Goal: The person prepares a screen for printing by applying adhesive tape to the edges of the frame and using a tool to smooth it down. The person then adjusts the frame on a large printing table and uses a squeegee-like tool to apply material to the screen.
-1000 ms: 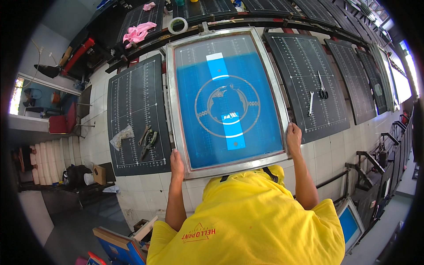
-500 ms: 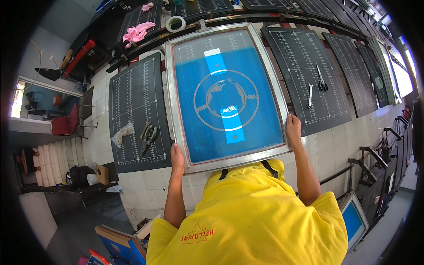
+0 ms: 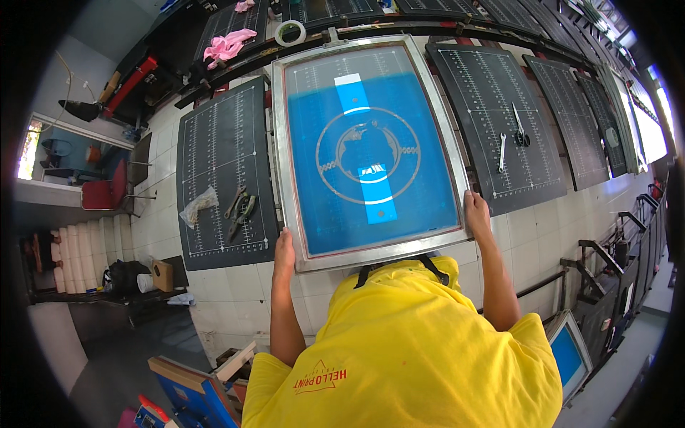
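A large screen-printing frame (image 3: 371,257) with a silver metal rim lies before me over a dark board. Its blue mesh (image 3: 307,143) carries a ring-shaped design, and white strips show through above and below the ring's middle. My left hand (image 3: 284,251) holds the rim's left side close to the near corner, thumb upward. On the opposite side, my right hand (image 3: 477,212) grips the rim near its near right corner. Both hands' other fingers are mostly hidden at the frame's edge.
Pliers (image 3: 242,214) and a clear plastic bag (image 3: 200,207) lie on the left board (image 3: 221,157). A wrench (image 3: 502,153) and scissors (image 3: 521,128) rest on the right board (image 3: 492,85). Beyond are pink cloth (image 3: 228,46) and a tape roll (image 3: 290,33).
The whole view has shifted slightly. My right hand has slid a little nearer along the rim; the frame stays in about the same place between the boards.
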Action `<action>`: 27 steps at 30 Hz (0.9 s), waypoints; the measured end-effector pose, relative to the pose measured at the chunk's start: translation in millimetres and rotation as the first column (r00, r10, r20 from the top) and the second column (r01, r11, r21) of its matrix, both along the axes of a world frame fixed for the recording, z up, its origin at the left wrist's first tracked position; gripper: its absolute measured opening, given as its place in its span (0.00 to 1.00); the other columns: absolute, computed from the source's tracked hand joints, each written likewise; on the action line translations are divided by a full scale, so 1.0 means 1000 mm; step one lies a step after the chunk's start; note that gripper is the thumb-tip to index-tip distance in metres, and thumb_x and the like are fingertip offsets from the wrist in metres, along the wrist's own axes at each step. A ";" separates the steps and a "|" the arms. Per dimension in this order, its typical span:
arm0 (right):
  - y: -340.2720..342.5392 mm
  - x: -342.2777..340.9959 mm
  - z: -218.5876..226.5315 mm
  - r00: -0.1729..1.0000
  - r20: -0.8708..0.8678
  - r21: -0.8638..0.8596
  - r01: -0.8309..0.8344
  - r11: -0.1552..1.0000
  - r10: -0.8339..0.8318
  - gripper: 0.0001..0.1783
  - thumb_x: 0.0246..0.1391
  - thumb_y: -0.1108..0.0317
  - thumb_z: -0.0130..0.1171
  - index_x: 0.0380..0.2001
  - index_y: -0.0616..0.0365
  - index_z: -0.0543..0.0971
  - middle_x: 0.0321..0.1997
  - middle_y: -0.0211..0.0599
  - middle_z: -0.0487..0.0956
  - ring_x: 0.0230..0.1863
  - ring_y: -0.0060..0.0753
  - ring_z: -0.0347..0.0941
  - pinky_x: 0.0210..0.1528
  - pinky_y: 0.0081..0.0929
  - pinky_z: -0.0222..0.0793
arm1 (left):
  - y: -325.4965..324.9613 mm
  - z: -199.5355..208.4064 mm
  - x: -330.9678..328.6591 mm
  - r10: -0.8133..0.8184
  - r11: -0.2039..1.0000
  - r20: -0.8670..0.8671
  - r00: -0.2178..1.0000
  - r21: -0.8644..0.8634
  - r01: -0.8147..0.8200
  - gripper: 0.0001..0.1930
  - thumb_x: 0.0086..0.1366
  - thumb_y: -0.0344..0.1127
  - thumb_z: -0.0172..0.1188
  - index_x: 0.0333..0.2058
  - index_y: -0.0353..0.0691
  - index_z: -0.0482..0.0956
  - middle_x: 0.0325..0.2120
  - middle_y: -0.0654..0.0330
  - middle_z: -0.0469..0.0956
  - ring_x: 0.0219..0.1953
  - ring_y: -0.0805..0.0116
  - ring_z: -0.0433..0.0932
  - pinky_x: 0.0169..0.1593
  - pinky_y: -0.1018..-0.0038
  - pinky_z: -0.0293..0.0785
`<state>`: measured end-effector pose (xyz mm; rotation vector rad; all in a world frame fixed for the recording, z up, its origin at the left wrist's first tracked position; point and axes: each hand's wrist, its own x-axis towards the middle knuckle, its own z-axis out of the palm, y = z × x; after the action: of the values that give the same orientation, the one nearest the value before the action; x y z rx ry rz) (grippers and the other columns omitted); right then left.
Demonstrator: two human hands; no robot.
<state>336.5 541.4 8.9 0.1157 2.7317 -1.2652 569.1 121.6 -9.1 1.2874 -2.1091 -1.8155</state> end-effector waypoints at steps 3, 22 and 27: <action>-0.005 -0.001 0.003 1.000 0.008 0.009 0.021 1.000 -0.022 0.24 0.62 0.53 0.46 0.33 0.69 0.75 0.22 0.47 0.72 0.27 0.34 0.67 0.34 0.36 0.63 | 0.005 0.010 -0.003 0.017 1.000 -0.006 1.000 0.013 -0.017 0.33 0.71 0.54 0.38 0.56 0.22 0.64 0.56 0.44 0.67 0.59 0.57 0.64 0.61 0.69 0.57; -0.011 -0.007 0.003 0.994 -0.046 0.022 0.101 0.995 -0.099 0.25 0.62 0.56 0.48 0.20 0.70 0.68 0.13 0.42 0.58 0.19 0.30 0.52 0.24 0.38 0.53 | -0.011 -0.014 0.003 0.136 0.931 -0.079 0.988 0.351 -0.101 0.29 0.71 0.50 0.42 0.55 0.25 0.65 0.55 0.50 0.67 0.57 0.64 0.65 0.61 0.71 0.57; -0.018 -0.006 0.008 0.992 -0.056 0.027 0.118 0.993 -0.116 0.26 0.62 0.55 0.48 0.20 0.70 0.68 0.13 0.43 0.59 0.18 0.32 0.53 0.24 0.39 0.53 | -0.010 -0.016 0.002 0.188 0.955 -0.028 0.982 0.238 -0.177 0.29 0.71 0.49 0.41 0.54 0.25 0.66 0.55 0.51 0.67 0.57 0.64 0.64 0.60 0.71 0.57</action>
<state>330.4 523.5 16.8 0.2522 2.8287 -1.2734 570.7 111.6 -25.2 1.4159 -1.7250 -2.0379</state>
